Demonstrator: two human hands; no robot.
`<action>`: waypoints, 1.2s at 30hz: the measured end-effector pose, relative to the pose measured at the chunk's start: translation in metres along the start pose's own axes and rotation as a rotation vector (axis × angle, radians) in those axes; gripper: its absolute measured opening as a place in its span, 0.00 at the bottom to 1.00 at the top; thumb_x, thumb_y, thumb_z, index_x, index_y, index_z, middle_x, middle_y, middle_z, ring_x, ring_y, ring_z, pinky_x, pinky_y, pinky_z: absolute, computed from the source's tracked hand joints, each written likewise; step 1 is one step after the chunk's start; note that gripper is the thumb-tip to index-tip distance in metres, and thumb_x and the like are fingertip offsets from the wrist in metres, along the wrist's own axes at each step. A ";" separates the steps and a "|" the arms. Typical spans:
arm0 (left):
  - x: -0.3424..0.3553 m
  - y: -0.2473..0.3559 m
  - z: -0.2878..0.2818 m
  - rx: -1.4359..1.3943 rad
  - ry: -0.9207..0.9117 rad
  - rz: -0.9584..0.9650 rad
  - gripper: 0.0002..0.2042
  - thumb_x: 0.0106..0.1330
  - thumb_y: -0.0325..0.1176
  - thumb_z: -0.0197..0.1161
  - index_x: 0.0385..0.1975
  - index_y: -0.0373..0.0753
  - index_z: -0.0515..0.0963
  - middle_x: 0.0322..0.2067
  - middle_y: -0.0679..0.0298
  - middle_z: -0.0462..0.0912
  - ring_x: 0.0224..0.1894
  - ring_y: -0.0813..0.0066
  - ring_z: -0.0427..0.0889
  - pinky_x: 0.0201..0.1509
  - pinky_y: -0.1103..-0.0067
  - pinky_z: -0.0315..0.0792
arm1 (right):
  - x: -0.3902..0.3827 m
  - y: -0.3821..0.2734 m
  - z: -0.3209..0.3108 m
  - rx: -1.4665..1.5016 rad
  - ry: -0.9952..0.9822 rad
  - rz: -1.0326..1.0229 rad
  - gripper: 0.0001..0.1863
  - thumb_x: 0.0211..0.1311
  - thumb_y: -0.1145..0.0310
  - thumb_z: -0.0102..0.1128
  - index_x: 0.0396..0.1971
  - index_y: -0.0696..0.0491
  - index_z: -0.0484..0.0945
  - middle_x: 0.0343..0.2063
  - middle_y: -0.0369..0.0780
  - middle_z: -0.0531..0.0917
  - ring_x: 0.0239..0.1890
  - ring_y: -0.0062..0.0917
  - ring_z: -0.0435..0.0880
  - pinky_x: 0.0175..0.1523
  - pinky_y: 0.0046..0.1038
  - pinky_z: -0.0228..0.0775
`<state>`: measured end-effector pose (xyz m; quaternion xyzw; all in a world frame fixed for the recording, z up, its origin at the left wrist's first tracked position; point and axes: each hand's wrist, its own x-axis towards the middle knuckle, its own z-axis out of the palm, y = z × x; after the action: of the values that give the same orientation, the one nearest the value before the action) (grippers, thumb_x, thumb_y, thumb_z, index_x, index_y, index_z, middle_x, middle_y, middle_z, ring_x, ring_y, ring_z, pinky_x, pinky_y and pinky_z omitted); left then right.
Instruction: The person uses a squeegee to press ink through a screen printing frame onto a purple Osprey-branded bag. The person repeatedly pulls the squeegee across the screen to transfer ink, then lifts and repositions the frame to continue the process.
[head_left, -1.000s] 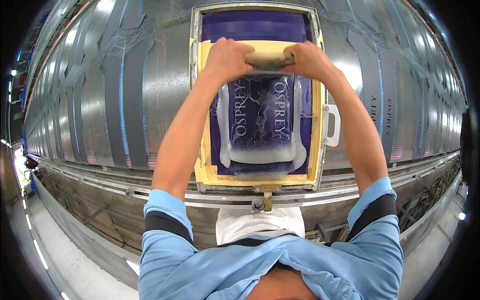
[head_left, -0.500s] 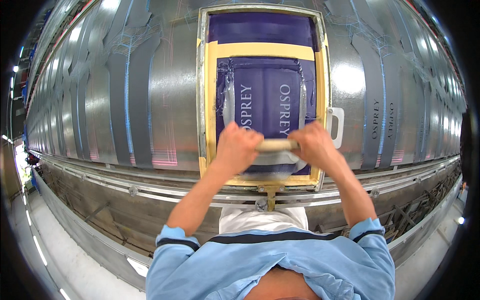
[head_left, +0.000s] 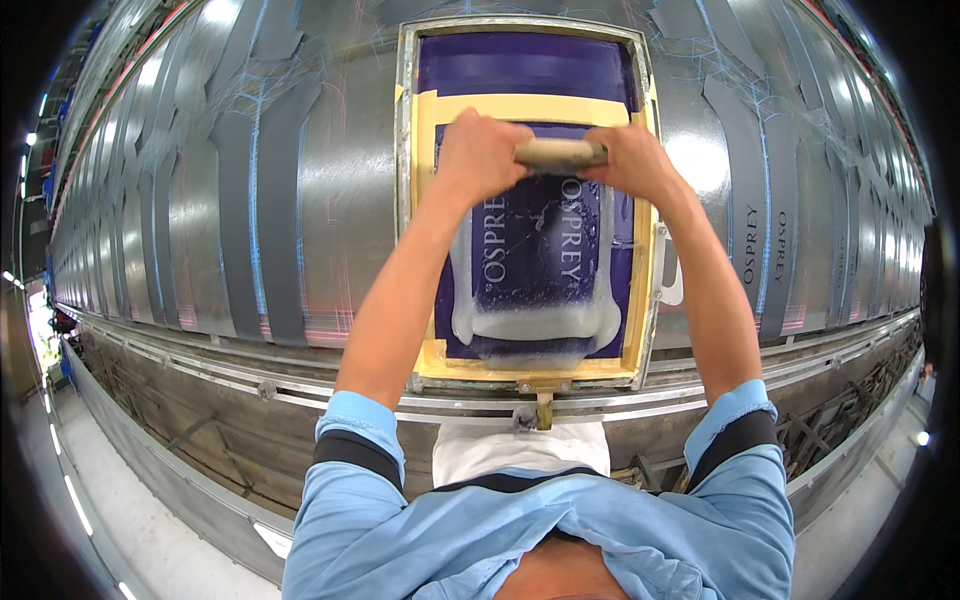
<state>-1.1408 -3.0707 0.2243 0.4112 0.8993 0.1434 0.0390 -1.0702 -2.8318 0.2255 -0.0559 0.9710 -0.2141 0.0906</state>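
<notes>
A squeegee with a pale wooden handle [head_left: 562, 153] spans the far part of a purple printing screen [head_left: 525, 70]. At its left end my left hand [head_left: 482, 155] is closed round the handle, and my right hand [head_left: 632, 163] grips the other end. The blade is mostly hidden below the hands. On the mesh, milky translucent ink [head_left: 530, 323] lies in a thick band along the near edge and up both sides. Pale lettering [head_left: 495, 245] shows in two columns between. Yellowish tape [head_left: 530, 106] borders the mesh inside a metal frame [head_left: 405, 80].
The frame rests on a long shiny metal table [head_left: 345, 200] with dark grey fabric pieces [head_left: 240, 220] on both sides. A white handle [head_left: 668, 270] projects from the frame's right side, partly behind my forearm. Metal rails [head_left: 300, 378] and a frame clamp [head_left: 543, 400] run along the near edge.
Both hands have pushed the squeegee from the near part of the screen to the far part. The near ink band and more of the wet mesh are now exposed.
</notes>
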 end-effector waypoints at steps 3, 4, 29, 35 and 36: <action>-0.073 0.045 0.002 -0.040 -0.031 -0.001 0.06 0.52 0.37 0.72 0.24 0.46 0.81 0.24 0.63 0.85 0.32 0.60 0.85 0.44 0.65 0.71 | -0.069 -0.033 0.021 0.090 -0.138 0.021 0.17 0.48 0.65 0.80 0.39 0.49 0.86 0.33 0.43 0.87 0.41 0.41 0.86 0.51 0.42 0.77; -0.106 0.063 0.003 -0.031 -0.074 -0.021 0.05 0.51 0.34 0.70 0.23 0.47 0.80 0.24 0.64 0.84 0.30 0.62 0.84 0.43 0.66 0.70 | -0.097 -0.049 0.033 -0.017 -0.225 0.023 0.19 0.46 0.67 0.80 0.40 0.48 0.86 0.35 0.42 0.87 0.44 0.40 0.84 0.55 0.41 0.74; -0.317 -0.064 -0.080 0.061 -0.048 -0.134 0.12 0.48 0.33 0.73 0.34 0.48 0.86 0.35 0.74 0.85 0.43 0.73 0.82 0.53 0.72 0.68 | -0.048 -0.158 0.143 0.639 0.674 0.477 0.14 0.72 0.60 0.63 0.37 0.58 0.80 0.26 0.39 0.83 0.31 0.23 0.80 0.39 0.32 0.72; -0.401 -0.175 -0.135 0.061 0.040 -0.082 0.13 0.47 0.29 0.72 0.34 0.49 0.85 0.36 0.75 0.85 0.39 0.74 0.81 0.50 0.73 0.67 | 0.018 -0.285 0.173 0.665 0.691 0.420 0.14 0.71 0.59 0.63 0.38 0.57 0.80 0.27 0.40 0.84 0.31 0.24 0.80 0.40 0.32 0.72; -0.407 -0.167 -0.133 0.097 0.070 -0.068 0.13 0.46 0.28 0.72 0.34 0.48 0.85 0.36 0.75 0.86 0.38 0.74 0.81 0.50 0.73 0.67 | 0.016 -0.286 0.167 0.654 0.674 0.440 0.14 0.71 0.59 0.63 0.38 0.57 0.80 0.27 0.39 0.83 0.30 0.24 0.80 0.40 0.32 0.72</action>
<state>-1.0195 -3.5104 0.2838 0.3764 0.9195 0.1127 -0.0077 -1.0329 -3.1596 0.1954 0.2530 0.8172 -0.4885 -0.1716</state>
